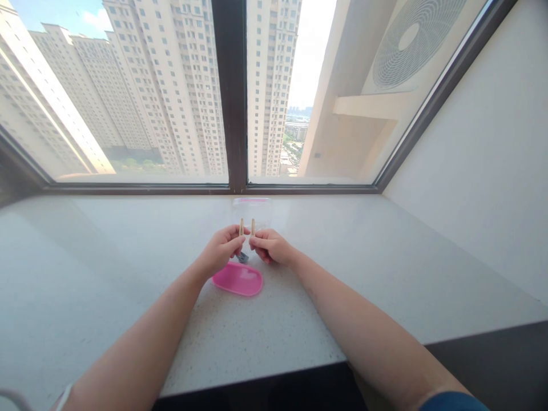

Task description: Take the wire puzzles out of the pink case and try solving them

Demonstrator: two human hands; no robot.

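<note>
My left hand (223,246) is closed in a pinch on a slim gold-tan piece (241,226), which points upward. A similar slim gold-tan piece (253,226) stands upright between the thumb and fingers of my right hand (274,246). The two pieces are side by side with a narrow gap between them; their exact kind is too small to tell. Just below the left fingers shows a small grey object (243,258), partly hidden. A shallow pink tray (238,279) with rounded ends lies nearer to me, its left end partly behind my left wrist.
Beyond my hands, a clear plastic pouch or case (252,204) with a pink strip lies on the speckled white countertop (257,331). The dark window frame (233,114) borders the far side, and a white wall (479,160) rises at right. The counter's front edge runs below my forearms.
</note>
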